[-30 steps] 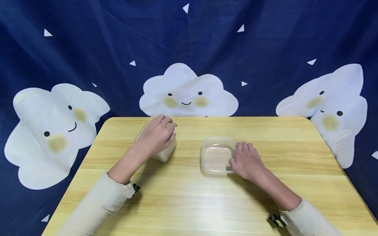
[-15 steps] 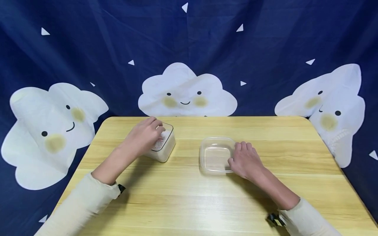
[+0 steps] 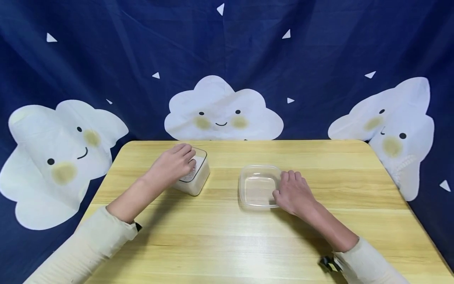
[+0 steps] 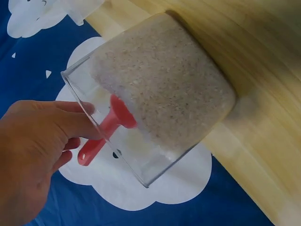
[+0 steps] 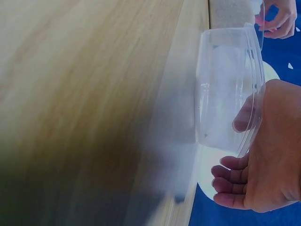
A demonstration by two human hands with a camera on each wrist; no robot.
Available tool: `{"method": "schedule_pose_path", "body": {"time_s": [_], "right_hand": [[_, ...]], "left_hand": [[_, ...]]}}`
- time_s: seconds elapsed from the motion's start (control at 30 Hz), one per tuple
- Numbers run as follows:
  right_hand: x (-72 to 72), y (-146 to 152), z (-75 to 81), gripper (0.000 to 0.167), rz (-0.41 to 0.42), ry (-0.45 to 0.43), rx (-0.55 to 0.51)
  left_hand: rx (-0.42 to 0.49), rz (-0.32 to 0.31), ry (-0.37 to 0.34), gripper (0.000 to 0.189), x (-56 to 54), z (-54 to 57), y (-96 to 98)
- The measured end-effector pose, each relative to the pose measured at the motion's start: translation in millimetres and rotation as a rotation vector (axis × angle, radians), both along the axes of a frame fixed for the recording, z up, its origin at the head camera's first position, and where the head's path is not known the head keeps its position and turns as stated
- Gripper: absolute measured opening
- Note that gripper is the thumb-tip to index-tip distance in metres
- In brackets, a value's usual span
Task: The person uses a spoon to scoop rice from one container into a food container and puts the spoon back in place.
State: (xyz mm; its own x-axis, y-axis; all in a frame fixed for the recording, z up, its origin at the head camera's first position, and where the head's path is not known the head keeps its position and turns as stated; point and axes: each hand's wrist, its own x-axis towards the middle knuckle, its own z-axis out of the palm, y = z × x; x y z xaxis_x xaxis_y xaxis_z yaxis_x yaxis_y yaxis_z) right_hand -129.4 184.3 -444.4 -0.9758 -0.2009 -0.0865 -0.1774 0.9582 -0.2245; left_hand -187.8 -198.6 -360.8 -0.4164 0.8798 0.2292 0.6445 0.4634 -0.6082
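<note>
My left hand (image 3: 172, 165) is over the mouth of a clear square canister (image 3: 203, 178) at the table's back left. Pale, rice-like grains (image 4: 164, 80) fill much of it. A red scoop (image 4: 109, 123) slants out of the grains; in the left wrist view, my thumb and fingers pinch its handle at the rim. The scoop's lower end is buried. Right of the canister stands a shallow clear plastic container (image 3: 257, 205). My right hand (image 3: 294, 193) grips its right rim, with the thumb on the inner side and the fingers outside. Nothing shows inside that container.
Both vessels stand on a light wooden table (image 3: 220, 244) with rounded back corners. Behind it hangs a dark blue curtain (image 3: 305, 59) printed with white clouds. A gap of bare wood separates the canister from the container.
My left hand has shifted left and slightly down over the canister, uncovering its right side and part of its top. My right hand and the plastic container have stayed in place.
</note>
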Motion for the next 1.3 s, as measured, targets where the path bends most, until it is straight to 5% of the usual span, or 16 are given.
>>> {"method": "schedule_pose_path", "body": {"time_s": [0.77, 1.07, 1.3], "right_hand": [[0.0, -1, 0.8, 0.046, 0.002, -0.014, -0.002], [-0.2, -1, -0.9, 0.045, -0.002, -0.015, -0.012], [0.4, -1, -0.1, 0.041, -0.006, -0.005, -0.009]], "left_hand": [[-0.167, -0.061, 0.05, 0.016, -14.0, -5.1, -11.1], [-0.097, -0.098, 0.018, 0.018, -25.2, -6.4, -25.3], [-0.023, -0.029, -0.015, 0.017, -21.9, -5.3, -30.1]]}}
